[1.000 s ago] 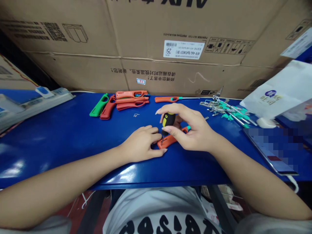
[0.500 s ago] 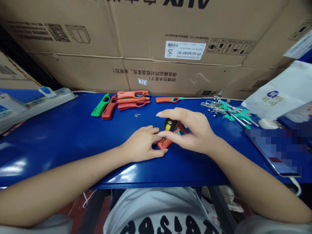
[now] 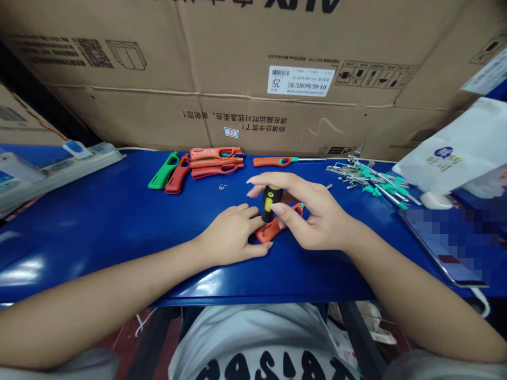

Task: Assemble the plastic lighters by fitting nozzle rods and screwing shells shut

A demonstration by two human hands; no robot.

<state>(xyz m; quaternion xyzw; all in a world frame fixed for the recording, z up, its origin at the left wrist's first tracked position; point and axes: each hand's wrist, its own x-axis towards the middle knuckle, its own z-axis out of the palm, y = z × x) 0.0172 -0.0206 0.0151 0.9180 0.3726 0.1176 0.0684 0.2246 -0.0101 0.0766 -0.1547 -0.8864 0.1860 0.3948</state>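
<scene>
Gripping a stubby black-and-yellow screwdriver [image 3: 271,202] between the bent thumb and fingers of the right hand [image 3: 319,211], close to upright, its thin metal shaft pointed down at the butt of an orange plastic lighter body [image 3: 271,231]. Pinching that butt with the left hand [image 3: 232,237], thumb on the near side, forefinger on the far side, other fingers loosely curled over a glossy blue tabletop [image 3: 99,248]. Holding the lighter body flat there, slanting away to the right, partly hidden under the right hand. Cannot tell the exact seating of the tip at this size.

Beyond the left hand, a scatter of tiny silvery metal pieces [image 3: 223,186]. Farther back, 1 green plastic pistol-shaped handle [image 3: 163,171] beside 1 red plastic pistol-shaped handle [image 3: 178,175], then a stack of orange and red plastic handles [image 3: 216,153]. Along the back, 1 orange lighter with a long metal rod [image 3: 272,161], lying crosswise. To its right, a loose heap of metal rods and teal plastic parts [image 3: 374,182], near a printed white paper bag [image 3: 467,134]. Behind, a large brown cardboard box [image 3: 138,116] with upside-down print.
</scene>
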